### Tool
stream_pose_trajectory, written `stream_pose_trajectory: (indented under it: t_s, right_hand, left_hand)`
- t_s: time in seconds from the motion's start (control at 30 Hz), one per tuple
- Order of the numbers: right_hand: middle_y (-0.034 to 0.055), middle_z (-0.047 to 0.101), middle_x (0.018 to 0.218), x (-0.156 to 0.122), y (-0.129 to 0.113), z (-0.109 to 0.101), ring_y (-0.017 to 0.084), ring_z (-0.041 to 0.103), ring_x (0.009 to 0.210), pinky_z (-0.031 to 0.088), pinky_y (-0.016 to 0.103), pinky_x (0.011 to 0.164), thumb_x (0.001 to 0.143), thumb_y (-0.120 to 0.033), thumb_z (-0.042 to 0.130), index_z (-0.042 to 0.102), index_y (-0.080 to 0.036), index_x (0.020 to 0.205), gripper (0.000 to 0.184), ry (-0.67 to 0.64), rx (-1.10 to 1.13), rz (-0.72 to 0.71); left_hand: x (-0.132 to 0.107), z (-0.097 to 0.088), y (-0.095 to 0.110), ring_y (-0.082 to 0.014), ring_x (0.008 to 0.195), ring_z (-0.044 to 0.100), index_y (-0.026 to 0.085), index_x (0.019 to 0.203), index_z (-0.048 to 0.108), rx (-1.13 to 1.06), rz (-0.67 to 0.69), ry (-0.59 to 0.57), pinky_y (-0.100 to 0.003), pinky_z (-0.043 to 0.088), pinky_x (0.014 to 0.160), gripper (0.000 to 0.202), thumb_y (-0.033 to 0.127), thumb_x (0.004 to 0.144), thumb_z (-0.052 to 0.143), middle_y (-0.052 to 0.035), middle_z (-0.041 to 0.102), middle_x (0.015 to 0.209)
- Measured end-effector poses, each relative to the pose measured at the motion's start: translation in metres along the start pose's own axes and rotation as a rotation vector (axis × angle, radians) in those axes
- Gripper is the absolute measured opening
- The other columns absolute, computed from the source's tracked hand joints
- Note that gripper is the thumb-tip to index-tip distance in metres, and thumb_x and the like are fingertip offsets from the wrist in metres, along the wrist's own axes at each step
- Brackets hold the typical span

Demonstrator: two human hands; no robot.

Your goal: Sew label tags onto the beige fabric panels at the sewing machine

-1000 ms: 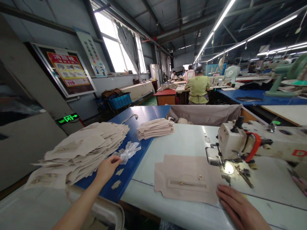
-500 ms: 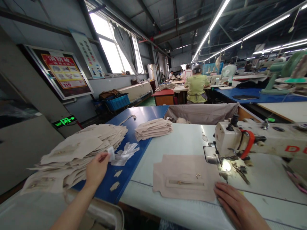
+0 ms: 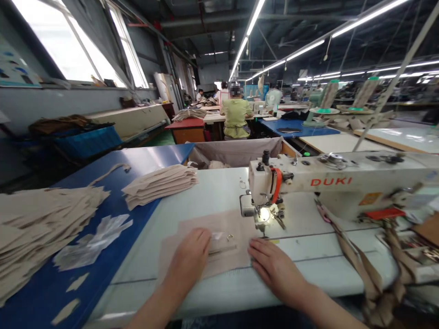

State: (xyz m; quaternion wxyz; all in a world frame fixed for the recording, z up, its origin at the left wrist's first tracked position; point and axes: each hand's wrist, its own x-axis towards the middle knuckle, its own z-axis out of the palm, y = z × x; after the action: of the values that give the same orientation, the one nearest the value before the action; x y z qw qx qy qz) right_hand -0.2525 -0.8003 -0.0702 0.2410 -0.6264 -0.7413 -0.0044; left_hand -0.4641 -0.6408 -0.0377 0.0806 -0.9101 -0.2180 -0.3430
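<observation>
1. The beige fabric piece point(image 3: 236, 262) lies flat on the pale surface point(image 3: 137, 260), just left of and in front of the sewing machine point(image 3: 295, 176).
2. The left hand point(image 3: 190, 253) is over its left part, fingers bunched; whether its grip holds the small clear patch point(image 3: 216, 236) beside the fingertips, I cannot tell.
3. The right hand's point(image 3: 274, 269) grip is loose, fingers extended at the fabric's right edge.
4. A metal ring point(image 3: 230, 238) lies near the zipper point(image 3: 224, 249).

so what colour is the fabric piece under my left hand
The fabric piece under your left hand is pale pinkish beige, best seen in the head view.
</observation>
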Motion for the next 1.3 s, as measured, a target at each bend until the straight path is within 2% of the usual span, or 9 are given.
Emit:
stream_pose_trajectory:
  t_s: [0.13,0.2,0.3,0.47,0.6,0.73,0.83,0.97,1.3]
  right_hand:
    - [0.0130,0.055,0.140,-0.002,-0.007,-0.011,0.026,0.048,0.132,0.039,0.045,0.113,0.094,-0.025,0.053,0.056,-0.013,0.132,0.040,-0.100,0.073,0.067]
    - [0.0123,0.051,0.144,-0.004,-0.008,-0.016,0.025,0.042,0.136,0.034,0.044,0.116,0.095,-0.029,0.052,0.052,-0.014,0.137,0.045,-0.139,0.101,0.073]
    - [0.0100,0.047,0.148,-0.007,-0.006,-0.022,0.023,0.037,0.140,0.031,0.043,0.118,0.097,-0.033,0.050,0.047,-0.016,0.141,0.048,-0.188,0.125,0.064]
    - [0.0113,0.047,0.147,-0.007,0.004,-0.025,0.022,0.038,0.139,0.030,0.040,0.118,0.098,-0.035,0.048,0.047,-0.016,0.141,0.047,-0.194,0.121,0.024]
    - [0.0099,0.048,0.146,-0.007,0.008,-0.023,0.021,0.039,0.137,0.029,0.037,0.118,0.098,-0.036,0.047,0.048,-0.017,0.140,0.046,-0.171,0.116,0.012]
    - [0.0091,0.048,0.147,-0.010,0.007,-0.019,0.020,0.039,0.137,0.029,0.035,0.117,0.099,-0.036,0.046,0.049,-0.016,0.139,0.045,-0.126,0.100,0.002]
    - [0.0085,0.049,0.146,-0.010,0.006,-0.018,0.020,0.039,0.137,0.030,0.035,0.117,0.099,-0.036,0.045,0.049,-0.016,0.139,0.044,-0.113,0.088,0.001]
    - [0.0082,0.050,0.145,-0.010,0.006,-0.019,0.021,0.041,0.136,0.032,0.038,0.116,0.099,-0.036,0.045,0.049,-0.017,0.139,0.044,-0.119,0.102,0.013]
    - [0.0088,0.050,0.145,-0.009,0.006,-0.020,0.021,0.040,0.136,0.031,0.036,0.117,0.100,-0.037,0.044,0.049,-0.017,0.138,0.044,-0.125,0.090,0.005]
  left_hand:
    - [0.029,0.041,0.046,-0.0196,0.077,0.059,0.020,0.078,0.059,-0.058,0.075,-0.126,-0.032,0.051,0.072,0.027,0.004,0.091,0.039,-0.0035,0.062,0.079]
    - [0.036,0.054,0.055,-0.0202,0.078,0.059,0.019,0.079,0.060,-0.077,0.098,-0.214,-0.033,0.052,0.072,0.026,0.002,0.089,0.043,-0.0035,0.062,0.080]
    - [0.037,0.064,0.055,-0.0212,0.081,0.059,0.018,0.082,0.062,-0.126,0.122,-0.290,-0.034,0.052,0.074,0.023,0.002,0.088,0.047,-0.0043,0.062,0.084]
    - [0.034,0.068,0.047,-0.0205,0.084,0.060,0.018,0.085,0.065,-0.193,0.167,-0.296,-0.035,0.053,0.079,0.020,0.004,0.088,0.050,-0.0053,0.064,0.086]
    - [0.035,0.072,0.046,-0.0193,0.093,0.062,0.017,0.094,0.066,-0.245,0.226,-0.234,-0.033,0.054,0.084,0.025,0.003,0.089,0.046,-0.0072,0.067,0.099]
    - [0.037,0.072,0.047,-0.0201,0.088,0.063,0.016,0.090,0.066,-0.250,0.320,-0.283,-0.034,0.055,0.082,0.022,0.003,0.088,0.048,-0.0066,0.068,0.092]
    - [0.039,0.069,0.048,-0.0226,0.087,0.063,0.015,0.087,0.065,-0.163,0.329,-0.300,-0.036,0.055,0.080,0.021,0.002,0.086,0.049,-0.0076,0.067,0.088]
    - [0.041,0.069,0.049,-0.0239,0.092,0.062,0.014,0.093,0.065,-0.054,0.335,-0.286,-0.037,0.054,0.083,0.025,0.000,0.085,0.046,-0.0091,0.067,0.092]
    - [0.038,0.073,0.051,-0.0239,0.089,0.061,0.014,0.091,0.063,-0.063,0.343,-0.331,-0.037,0.054,0.080,0.022,0.001,0.085,0.047,-0.0088,0.066,0.093]
